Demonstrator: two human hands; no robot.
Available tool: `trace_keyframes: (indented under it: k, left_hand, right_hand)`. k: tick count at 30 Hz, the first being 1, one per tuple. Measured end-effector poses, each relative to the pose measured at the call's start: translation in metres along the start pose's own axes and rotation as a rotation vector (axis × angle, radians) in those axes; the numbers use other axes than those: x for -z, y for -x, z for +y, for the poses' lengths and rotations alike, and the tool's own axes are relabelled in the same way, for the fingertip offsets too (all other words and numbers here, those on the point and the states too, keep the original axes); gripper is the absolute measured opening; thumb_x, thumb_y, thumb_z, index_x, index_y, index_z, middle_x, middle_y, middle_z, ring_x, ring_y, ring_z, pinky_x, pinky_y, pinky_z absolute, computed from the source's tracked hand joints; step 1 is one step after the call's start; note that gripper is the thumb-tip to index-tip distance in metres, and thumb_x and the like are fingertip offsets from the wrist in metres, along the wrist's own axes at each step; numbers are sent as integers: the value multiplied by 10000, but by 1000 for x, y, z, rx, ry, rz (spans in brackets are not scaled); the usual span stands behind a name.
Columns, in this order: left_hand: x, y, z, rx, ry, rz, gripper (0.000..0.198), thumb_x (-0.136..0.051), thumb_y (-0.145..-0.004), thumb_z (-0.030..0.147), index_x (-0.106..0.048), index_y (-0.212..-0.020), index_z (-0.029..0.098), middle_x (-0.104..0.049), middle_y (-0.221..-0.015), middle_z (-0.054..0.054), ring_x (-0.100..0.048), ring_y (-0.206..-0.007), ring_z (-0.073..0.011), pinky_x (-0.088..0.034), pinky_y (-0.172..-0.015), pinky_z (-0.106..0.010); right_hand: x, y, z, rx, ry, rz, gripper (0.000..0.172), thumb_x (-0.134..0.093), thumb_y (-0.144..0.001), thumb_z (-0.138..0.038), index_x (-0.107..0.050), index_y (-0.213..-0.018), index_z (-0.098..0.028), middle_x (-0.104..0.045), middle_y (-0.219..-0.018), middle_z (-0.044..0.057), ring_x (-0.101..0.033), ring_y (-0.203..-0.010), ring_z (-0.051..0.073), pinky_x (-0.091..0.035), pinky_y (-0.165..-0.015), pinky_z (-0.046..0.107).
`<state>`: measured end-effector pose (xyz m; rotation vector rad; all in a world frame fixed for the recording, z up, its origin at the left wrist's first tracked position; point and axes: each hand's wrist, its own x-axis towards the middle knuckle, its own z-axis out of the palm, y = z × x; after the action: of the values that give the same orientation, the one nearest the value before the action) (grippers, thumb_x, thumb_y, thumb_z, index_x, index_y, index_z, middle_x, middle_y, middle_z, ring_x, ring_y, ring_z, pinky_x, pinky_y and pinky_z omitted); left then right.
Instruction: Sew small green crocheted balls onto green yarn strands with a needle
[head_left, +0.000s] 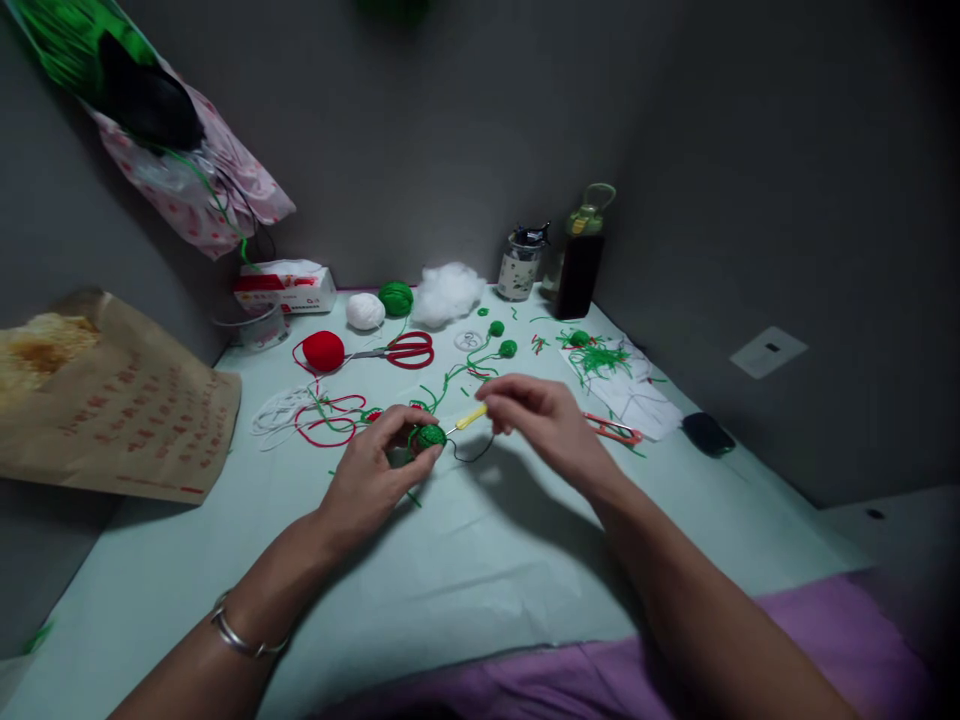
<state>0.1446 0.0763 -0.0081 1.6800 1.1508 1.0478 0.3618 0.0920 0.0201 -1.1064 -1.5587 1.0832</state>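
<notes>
My left hand (379,470) pinches a small green crocheted piece (430,437) just above the pale green table (450,570). My right hand (541,415) grips a yellow-handled crochet hook (470,418) whose tip points into the green piece. A thin dark thread (474,456) loops below the hook. A silver bracelet sits on my left wrist.
Red scissors (405,350), a red yarn ball (323,350), a white ball (365,311) and a green ball (395,298) lie farther back. White stuffing (448,291), a jar (519,266), a dark bottle (581,258), green scraps on paper (607,365), a tissue box (285,288), a brown paper bag (112,400).
</notes>
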Motion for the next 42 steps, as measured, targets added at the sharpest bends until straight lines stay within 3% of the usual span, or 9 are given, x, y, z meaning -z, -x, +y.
trace_keyframes:
  k: [4,11,17,22,26,31,36,42]
  left_hand:
    - [-2,0,-2,-57,-62,15,165,-690,-816,243,-671,-976,209,-680,-921,-33,-636,-816,-184,-494,-756,-315]
    - [-5,2,-3,-102,-80,22,158,-685,-818,207,-663,-975,209,-682,-957,-49,-644,-881,-198,-500,-801,-332]
    - [-5,3,0,-25,91,9,196,-716,-814,240,-684,-1006,219,-693,-1010,-53,-653,-882,-191,-518,-819,-326]
    - [-3,-1,-1,58,267,-15,248,-727,-819,275,-688,-1062,246,-685,-1056,-39,-648,-918,-183,-521,-823,-299]
    - [-1,-2,1,92,307,-7,267,-751,-805,292,-692,-1063,250,-682,-1033,-36,-633,-914,-186,-515,-794,-292]
    - [1,-1,1,95,344,4,249,-768,-803,315,-704,-1037,261,-684,-1006,-20,-629,-886,-167,-516,-792,-278]
    - [1,-1,-3,108,333,2,258,-763,-811,306,-715,-1060,259,-688,-1067,-31,-643,-922,-175,-525,-832,-294]
    - [-3,0,-2,90,275,-10,284,-766,-796,269,-695,-1069,238,-683,-1098,-39,-656,-950,-174,-514,-909,-321]
  right_hand:
    - [-27,9,4,101,232,-99,97,-694,-856,-256,-712,-816,-170,-665,-794,22,-570,-718,124,-423,-655,250]
    - [-31,9,8,143,323,-78,124,-602,-849,-151,-651,-736,-160,-613,-734,16,-531,-685,116,-384,-623,234]
    - [-31,9,6,-13,134,-78,68,-583,-766,-171,-624,-716,-152,-553,-647,-22,-480,-605,91,-358,-571,212]
    - [-25,9,1,-58,-13,-118,164,-592,-862,-284,-646,-780,-153,-578,-693,-7,-509,-648,106,-404,-623,230]
    - [-21,9,0,-19,47,-129,230,-583,-921,-358,-693,-881,-160,-615,-782,16,-544,-715,123,-423,-676,254]
    - [-26,8,10,-3,103,-170,121,-712,-820,-288,-718,-831,-167,-637,-805,23,-539,-723,131,-394,-653,262]
    - [-22,7,8,-129,-144,-196,175,-677,-844,-318,-706,-794,-153,-579,-674,-12,-503,-635,104,-392,-625,244]
    - [-19,6,4,-257,-451,-192,157,-744,-782,-299,-705,-780,-147,-611,-718,-5,-534,-640,85,-414,-645,219]
